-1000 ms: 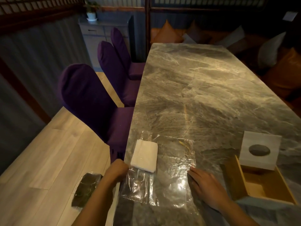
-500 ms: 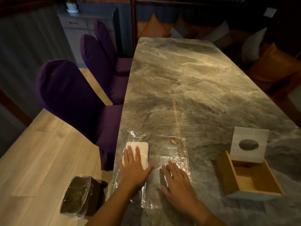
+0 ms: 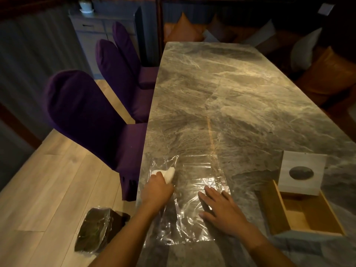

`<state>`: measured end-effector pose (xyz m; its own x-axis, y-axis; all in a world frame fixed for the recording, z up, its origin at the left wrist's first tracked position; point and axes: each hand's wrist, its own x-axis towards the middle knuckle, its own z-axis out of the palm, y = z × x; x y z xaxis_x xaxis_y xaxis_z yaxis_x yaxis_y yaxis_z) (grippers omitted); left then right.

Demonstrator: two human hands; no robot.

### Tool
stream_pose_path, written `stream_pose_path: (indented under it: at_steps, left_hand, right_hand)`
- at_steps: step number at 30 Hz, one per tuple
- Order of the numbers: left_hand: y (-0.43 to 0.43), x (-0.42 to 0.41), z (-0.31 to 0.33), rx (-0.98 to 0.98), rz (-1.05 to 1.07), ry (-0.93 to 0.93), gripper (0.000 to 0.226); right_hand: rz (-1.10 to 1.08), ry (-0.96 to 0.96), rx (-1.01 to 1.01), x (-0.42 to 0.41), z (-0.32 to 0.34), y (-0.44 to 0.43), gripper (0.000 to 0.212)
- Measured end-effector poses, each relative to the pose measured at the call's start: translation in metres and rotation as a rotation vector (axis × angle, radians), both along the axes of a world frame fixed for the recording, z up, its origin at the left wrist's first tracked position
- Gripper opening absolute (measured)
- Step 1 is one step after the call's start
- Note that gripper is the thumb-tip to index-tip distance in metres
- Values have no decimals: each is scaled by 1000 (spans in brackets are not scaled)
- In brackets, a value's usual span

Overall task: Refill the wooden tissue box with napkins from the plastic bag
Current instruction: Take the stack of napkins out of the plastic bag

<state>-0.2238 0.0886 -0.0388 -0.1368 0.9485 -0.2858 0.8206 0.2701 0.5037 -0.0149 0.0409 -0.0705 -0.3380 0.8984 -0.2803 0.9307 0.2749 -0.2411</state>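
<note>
Pulling the napkins (image 3: 167, 174) out of the plastic bag (image 3: 194, 199), your left hand (image 3: 157, 191) was closed on the stack while your right hand (image 3: 221, 211) lay flat and spread, pinning the film to the marble surface (image 3: 221, 97). Next you needed to carry them to the open wooden tissue box (image 3: 306, 212), near on the right. Purple chairs (image 3: 86, 112) lined the dim room.

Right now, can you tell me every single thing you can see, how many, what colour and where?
table: one, grey marble, centre.
plastic bag: one, clear, flat on the near table edge.
napkins: one white stack, inside the bag's left part.
wooden tissue box: one, tan, open and empty, near right.
lid: one, pale with an oval hole, leaning on the box's far side.
chairs: three, purple, left of the table.
dark packet: one, on the floor.
cushions: several, orange and grey, far right.
left hand: gripping the napkins.
right hand: flat on the bag.
</note>
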Motion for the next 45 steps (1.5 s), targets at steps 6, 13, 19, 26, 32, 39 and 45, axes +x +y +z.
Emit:
stream_pose_path:
  at_steps: [6,13,19,26,32,39,45]
  left_hand:
    - [11,-33,25,-51,307,-453,13]
    - [-16,-55,15,-413,437,-616,13]
    - [-34,-45,17,-813,73,-261,18]
    - [-19,-35,14,89,-254,-48,19]
    - [-16,-31,-4,120,-544,116,56]
    - [-36,-23,-22,29,-533,311,53]
    - [-71,9,-11,-89,-633,469,55]
  right_hand:
    - [-59,-114,-31,18,14,29,53]
    - [-190,-194,-5,23,16,57,50]
    - [-263,-218,64,18,25,72,39]
    - [-391,-68,241,-22,34,18,28]
    - [-377,-96,10,-29,10,-12,51]
    - [-190,-5,7,-14,9,24,57]
    - [-22,-200,47,6,6,65,61]
